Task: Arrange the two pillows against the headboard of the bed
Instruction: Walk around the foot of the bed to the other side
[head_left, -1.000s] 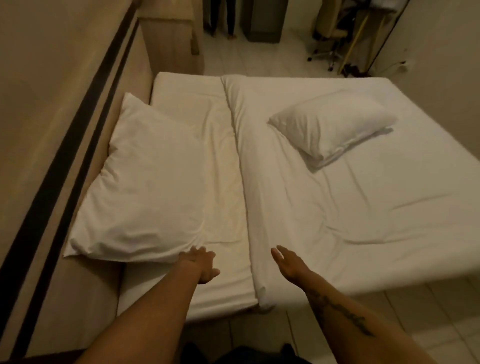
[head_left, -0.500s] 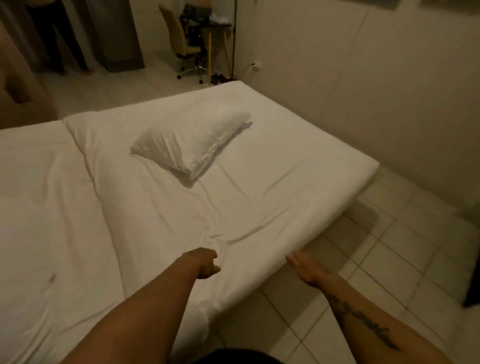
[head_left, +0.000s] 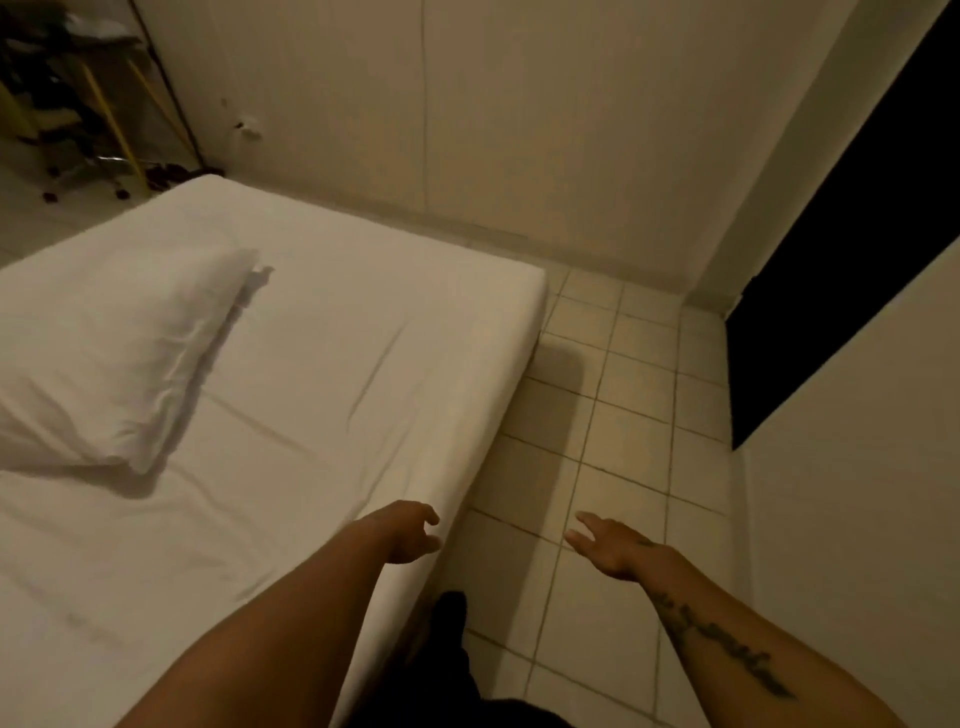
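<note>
Pillow (head_left: 111, 358) cut off by left frame edge; far end not visible. Bed (head_left: 322, 364) runs off left and bottom edges. Chair and clutter (head_left: 67, 119) at top left dark, blurred, unidentifiable.

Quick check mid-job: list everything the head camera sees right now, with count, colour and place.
pillow: one, white, lying flat on the bed at far left, partly cut off by the frame edge
bed: one, white sheet, fills the left half; no headboard in view
floor: pale square tiles, right of the bed
wall: beige, behind the bed
dark opening: one, black, at right
office chair: one, blurred, top left corner
yellow poles: at least two, beside the chair
left hand: one, empty, over the bed's near edge
right hand: one, empty, open, over the floor; tattooed forearm behind it
</note>
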